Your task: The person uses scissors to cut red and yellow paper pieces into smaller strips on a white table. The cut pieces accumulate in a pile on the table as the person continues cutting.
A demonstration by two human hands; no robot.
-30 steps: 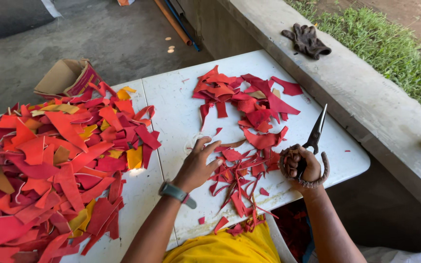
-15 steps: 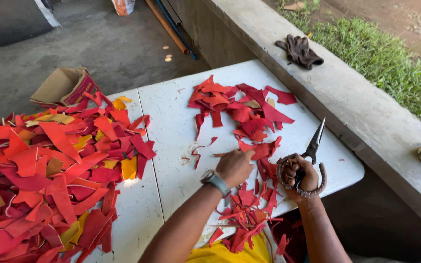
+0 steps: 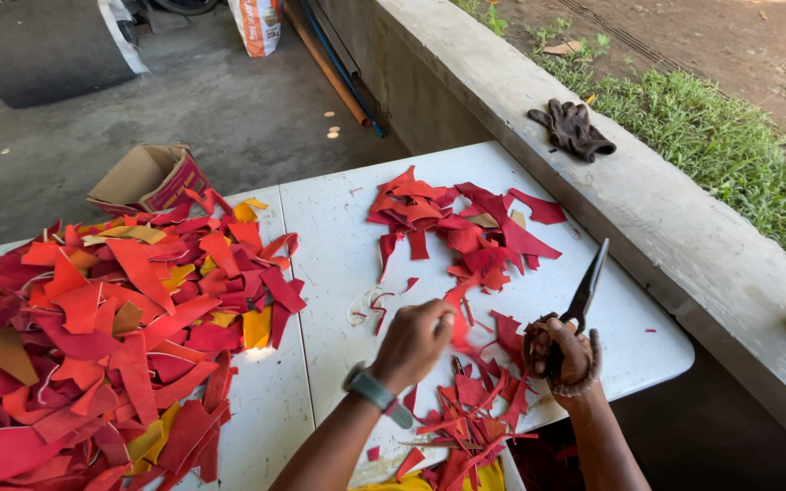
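Left hand pinched on red scrap, thin, floppy, light; best taken near edge. Right hand clamped round scissors, blades shut, above desk.

Bright daylight from right; shaded left; motion blur on left hand.
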